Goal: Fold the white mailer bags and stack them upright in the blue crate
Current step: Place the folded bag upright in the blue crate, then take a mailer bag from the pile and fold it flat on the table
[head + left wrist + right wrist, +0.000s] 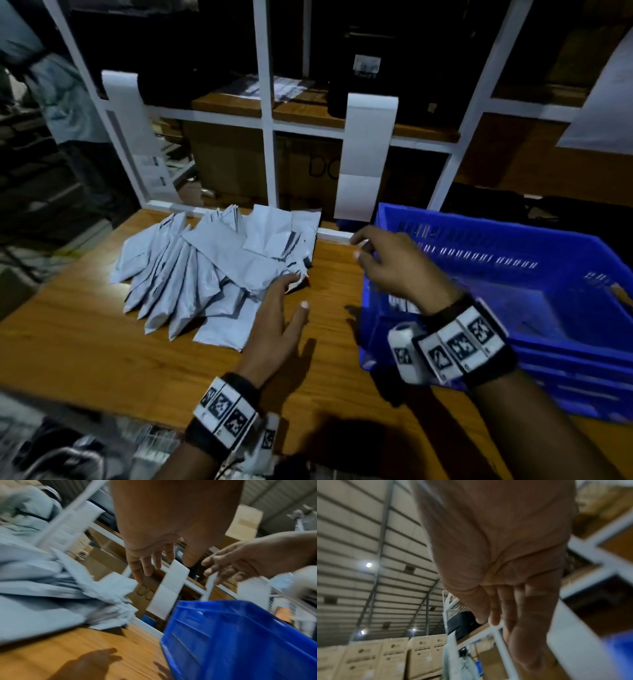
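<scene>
A loose pile of white mailer bags [212,270] lies fanned out on the wooden table [85,346], left of the blue crate [513,284]. My left hand [284,308] hovers flat beside the pile's right edge, fingers straight, with the fingertips near a crumpled bag corner. My right hand [387,260] hangs over the crate's near left corner, fingers relaxed and holding nothing. In the left wrist view the mailer bags [42,595] fill the left side, the blue crate [240,635] sits lower right, and the left hand [154,563] is spread above the gap. The right hand [501,615] shows an empty palm.
A white shelf frame [267,137] stands behind the table, with white paper strips [363,154] hanging on it and cardboard boxes [239,164] behind. The crate's interior looks bare where visible. Stacked cartons [385,660] appear far off in the right wrist view.
</scene>
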Available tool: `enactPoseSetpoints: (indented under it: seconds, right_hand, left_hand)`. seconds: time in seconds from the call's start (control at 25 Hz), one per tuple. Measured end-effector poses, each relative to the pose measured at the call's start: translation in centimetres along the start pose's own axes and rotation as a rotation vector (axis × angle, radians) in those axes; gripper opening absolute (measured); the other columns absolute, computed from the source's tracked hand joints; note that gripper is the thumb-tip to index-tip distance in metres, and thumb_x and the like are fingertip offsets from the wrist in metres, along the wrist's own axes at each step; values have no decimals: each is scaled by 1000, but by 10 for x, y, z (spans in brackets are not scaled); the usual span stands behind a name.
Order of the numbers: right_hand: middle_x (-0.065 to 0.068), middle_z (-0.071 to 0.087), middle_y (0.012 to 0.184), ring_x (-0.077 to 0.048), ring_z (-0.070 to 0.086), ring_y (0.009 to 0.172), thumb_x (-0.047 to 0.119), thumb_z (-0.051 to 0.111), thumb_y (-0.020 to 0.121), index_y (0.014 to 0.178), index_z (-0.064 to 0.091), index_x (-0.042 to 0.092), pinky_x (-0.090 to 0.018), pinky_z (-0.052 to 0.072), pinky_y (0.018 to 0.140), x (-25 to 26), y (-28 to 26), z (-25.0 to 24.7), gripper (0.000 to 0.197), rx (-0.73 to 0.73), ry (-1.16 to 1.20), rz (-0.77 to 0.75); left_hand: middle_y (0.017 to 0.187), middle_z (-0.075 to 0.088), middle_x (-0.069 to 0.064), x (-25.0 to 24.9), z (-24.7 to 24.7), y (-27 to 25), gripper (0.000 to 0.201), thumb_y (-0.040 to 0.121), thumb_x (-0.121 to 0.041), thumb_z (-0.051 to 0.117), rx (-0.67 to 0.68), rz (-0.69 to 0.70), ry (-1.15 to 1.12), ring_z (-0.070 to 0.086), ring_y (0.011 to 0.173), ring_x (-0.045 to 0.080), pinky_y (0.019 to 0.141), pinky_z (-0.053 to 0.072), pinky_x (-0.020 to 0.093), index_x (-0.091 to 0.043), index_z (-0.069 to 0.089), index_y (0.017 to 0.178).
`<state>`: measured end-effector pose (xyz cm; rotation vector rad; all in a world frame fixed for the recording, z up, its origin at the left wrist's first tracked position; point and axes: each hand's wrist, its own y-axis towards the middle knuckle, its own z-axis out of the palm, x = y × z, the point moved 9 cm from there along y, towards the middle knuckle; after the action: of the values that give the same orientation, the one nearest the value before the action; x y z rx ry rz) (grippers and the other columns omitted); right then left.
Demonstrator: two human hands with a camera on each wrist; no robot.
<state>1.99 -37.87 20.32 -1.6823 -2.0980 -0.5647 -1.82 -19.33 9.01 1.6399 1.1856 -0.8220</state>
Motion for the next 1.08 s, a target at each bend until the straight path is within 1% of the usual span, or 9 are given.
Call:
enactPoseSetpoints:
  seconds: [0.12,0.24,0.44,0.52,0.64,0.76,0.92,1.0,1.08]
  right_hand:
    - [1,64,108,-16,64,89,28,56,101,126,56,25,-39,58,72,17,6,47,25,38,112,-35]
    - [2,64,114,-8,62,89,27,57,100,127,59,21,-17,45,67,23,32,82,28,-24,125,-46]
    - [1,54,129,-13,57,111,24,64,95,133,54,23,-30,49,93,35,77,165,39,34,139,-16]
    - [0,42,145,-15,44,130,26,67,91,144,44,24,-29,39,105,42,91,203,58,94,74,-72]
    - [-2,29,159,-21,21,146,30,68,88,153,34,24,-34,24,118,36,109,247,73,133,-127,-21]
    - [-4,51,144,-24,39,135,18,62,93,138,55,19,-41,39,110,39,114,251,46,-55,-147,-23]
    - [3,68,111,-18,59,104,18,47,100,116,67,20,-33,49,84,47,101,221,26,-264,-15,-7]
    - [2,69,101,-17,62,93,19,46,101,110,66,18,-37,50,77,49,85,201,22,-327,125,11]
    - [3,71,102,-14,65,94,20,48,102,113,67,17,-36,53,78,48,61,185,22,-345,279,43]
  left_hand:
    - [134,51,-12,25,-34,6,39,102,-26,57,-46,10,51,42,123,-15,91,35,2,-23,47,140]
    - [135,52,-7,53,-69,24,37,99,-33,54,-58,39,121,43,123,-12,93,34,4,-21,52,134]
    - [139,53,-1,104,-130,50,25,99,-17,61,-79,4,164,48,129,11,100,43,31,-17,58,124]
    - [135,56,3,121,-147,54,26,98,-13,61,-92,-7,160,50,128,18,104,45,40,-17,58,124]
    - [131,57,-4,136,-157,57,27,97,-22,56,-45,-2,107,54,121,17,99,46,38,-22,57,124]
    - [128,57,-8,145,-163,58,27,96,-26,56,-14,-33,57,58,112,20,91,49,37,-27,58,123]
    - [124,58,-10,148,-167,58,30,95,-29,55,-19,-24,-4,61,107,21,86,52,36,-33,56,124]
    - [128,57,-8,149,-165,61,37,95,-26,57,-30,-42,-22,59,114,20,92,51,42,-35,50,130]
    - [138,49,-8,140,-160,65,51,94,-16,61,-59,-12,-27,47,128,5,106,45,44,-30,42,139]
